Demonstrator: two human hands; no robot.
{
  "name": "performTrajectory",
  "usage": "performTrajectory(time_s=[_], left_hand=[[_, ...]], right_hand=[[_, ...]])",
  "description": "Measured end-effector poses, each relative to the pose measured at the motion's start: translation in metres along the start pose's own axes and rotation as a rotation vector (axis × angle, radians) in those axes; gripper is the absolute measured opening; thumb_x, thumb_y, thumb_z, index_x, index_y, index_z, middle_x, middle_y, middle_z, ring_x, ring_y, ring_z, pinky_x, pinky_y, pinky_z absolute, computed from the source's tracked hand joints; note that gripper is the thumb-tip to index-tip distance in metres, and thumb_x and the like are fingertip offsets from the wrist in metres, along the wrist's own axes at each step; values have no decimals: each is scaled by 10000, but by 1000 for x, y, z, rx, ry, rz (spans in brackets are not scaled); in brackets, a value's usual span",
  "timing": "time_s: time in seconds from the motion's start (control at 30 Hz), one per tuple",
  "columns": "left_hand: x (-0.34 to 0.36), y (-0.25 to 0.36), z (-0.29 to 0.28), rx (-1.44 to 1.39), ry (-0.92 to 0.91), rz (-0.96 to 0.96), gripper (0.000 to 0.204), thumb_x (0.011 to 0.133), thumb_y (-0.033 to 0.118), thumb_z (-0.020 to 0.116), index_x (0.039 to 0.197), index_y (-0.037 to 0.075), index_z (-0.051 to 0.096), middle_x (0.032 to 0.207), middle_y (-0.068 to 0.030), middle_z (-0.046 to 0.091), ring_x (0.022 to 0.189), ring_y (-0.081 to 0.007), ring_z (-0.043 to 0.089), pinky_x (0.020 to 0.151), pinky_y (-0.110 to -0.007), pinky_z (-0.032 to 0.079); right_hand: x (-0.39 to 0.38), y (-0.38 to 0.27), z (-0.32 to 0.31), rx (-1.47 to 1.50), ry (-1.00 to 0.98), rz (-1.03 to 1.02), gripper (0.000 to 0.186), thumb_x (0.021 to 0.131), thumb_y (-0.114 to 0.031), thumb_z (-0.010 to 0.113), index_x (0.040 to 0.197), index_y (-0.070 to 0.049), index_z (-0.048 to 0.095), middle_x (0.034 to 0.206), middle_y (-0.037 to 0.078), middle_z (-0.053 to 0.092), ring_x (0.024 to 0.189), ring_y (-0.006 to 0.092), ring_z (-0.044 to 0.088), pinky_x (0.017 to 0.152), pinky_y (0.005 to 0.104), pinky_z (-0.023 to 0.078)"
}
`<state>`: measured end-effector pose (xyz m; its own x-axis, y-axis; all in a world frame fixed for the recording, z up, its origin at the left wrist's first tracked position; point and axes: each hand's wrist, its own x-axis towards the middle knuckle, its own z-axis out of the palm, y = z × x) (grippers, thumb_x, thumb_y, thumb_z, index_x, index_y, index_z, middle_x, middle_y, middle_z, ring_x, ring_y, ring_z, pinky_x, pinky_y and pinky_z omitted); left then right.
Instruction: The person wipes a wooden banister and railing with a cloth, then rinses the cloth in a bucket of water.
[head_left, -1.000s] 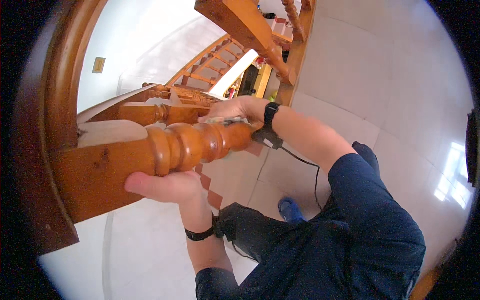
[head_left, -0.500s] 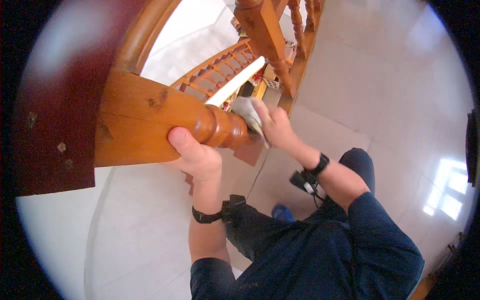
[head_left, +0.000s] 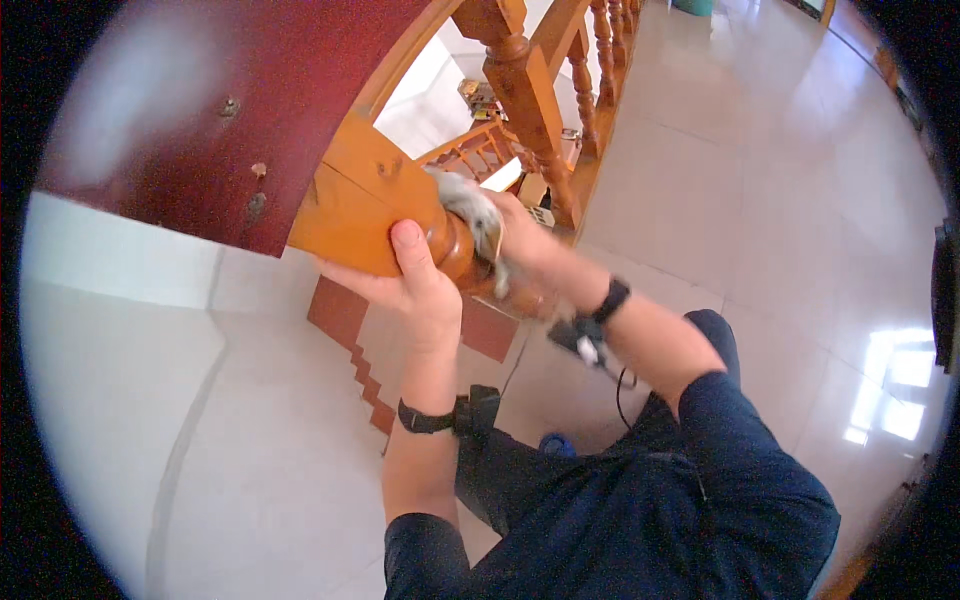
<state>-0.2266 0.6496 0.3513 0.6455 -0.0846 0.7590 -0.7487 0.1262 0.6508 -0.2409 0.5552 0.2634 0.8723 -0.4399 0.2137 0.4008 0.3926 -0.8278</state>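
A thick wooden post [head_left: 365, 200] with turned rings runs down from a dark red, glossy rail [head_left: 250, 110] at the upper left. My left hand [head_left: 428, 290] clasps its square part from the near side, the thumb on the face and the other fingers partly hidden beneath. A grey-white rag [head_left: 465, 205] lies against the turned rings, with a loose end hanging below. My right hand [head_left: 525, 235] presses this rag on the wood from the right. Its fingers are closed on the cloth and slightly blurred.
More turned balusters [head_left: 530, 95] continue along the floor edge beyond the post. A lower stair railing [head_left: 475, 155] shows through the gap. Pale glossy floor tiles [head_left: 720, 180] extend to the right. Brown-red stepped trim [head_left: 335, 310] and a white wall [head_left: 100, 240] lie left.
My view has shifted, so the post and rail appear farther right and higher. My right hand and the rag now sit closer to the square part and my left hand.
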Motion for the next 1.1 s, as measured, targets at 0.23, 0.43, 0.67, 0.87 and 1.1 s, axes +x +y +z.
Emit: performTrajectory(time_s=[0.23,0.43,0.67,0.87,1.1], left_hand=[[-6,-7,11,-5,-36,21,734,877,311,583,1347,-45,146,1324,-221,325,1213,-306,378,1028,-437,318],[5,-10,4,-39,-62,36,766,876,341,586,1354,-38,121,1332,-219,309,1225,-307,356,1039,-434,296],[-25,4,-47,126,-222,-10,794,906,414,500,1422,-3,63,1449,-180,163,1299,-303,254,1072,-433,223],[-127,7,-96,59,-287,-354,733,923,512,406,1400,-6,203,1423,-152,270,1319,-280,273,1080,-422,240],[-125,-14,-84,-742,-2,-955,433,972,274,399,1286,-24,391,1195,-120,521,1059,-208,548,917,-348,441]], right_hand=[[34,-5,-19,214,-345,568,328,927,-331,459,980,-42,604,735,50,597,566,158,572,448,320,480],[-54,1,-9,-663,277,-345,312,939,-250,469,1038,28,568,926,199,613,776,330,576,728,401,469],[-142,56,28,-533,190,-60,314,939,-253,498,965,53,563,860,224,599,815,376,582,743,399,462],[-125,1,34,-457,80,44,352,974,-271,426,965,55,560,916,232,594,857,311,590,792,395,452],[-97,-68,38,-1308,-130,-389,389,811,-187,611,1155,-19,538,1099,168,558,1007,345,513,867,380,451]])
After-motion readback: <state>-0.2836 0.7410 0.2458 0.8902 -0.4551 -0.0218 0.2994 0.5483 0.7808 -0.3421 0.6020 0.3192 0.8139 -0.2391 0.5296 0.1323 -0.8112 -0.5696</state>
